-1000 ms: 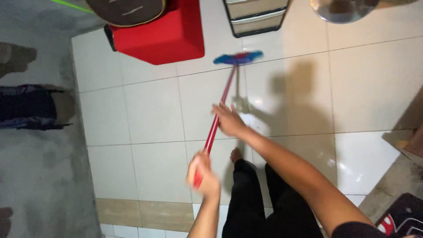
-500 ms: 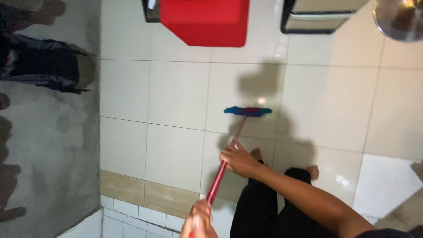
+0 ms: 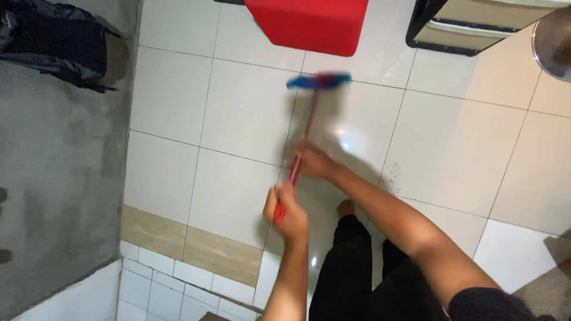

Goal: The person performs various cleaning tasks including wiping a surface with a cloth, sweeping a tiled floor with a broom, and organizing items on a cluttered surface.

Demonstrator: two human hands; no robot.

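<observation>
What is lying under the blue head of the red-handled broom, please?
Under the blue broom head lies glossy white floor tile, near a grout line. Both the left hand and right hand grip the red handle. Motion blur hides any dust beneath the bristles.

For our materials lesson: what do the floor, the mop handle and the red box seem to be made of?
Floor: glazed ceramic tile, likely; glossy, with grout lines and a light glare.
Mop handle: red, smooth, thin; painted metal or plastic, too blurred to tell.
Red box: probably plastic; even matte colour, rounded edges.
</observation>
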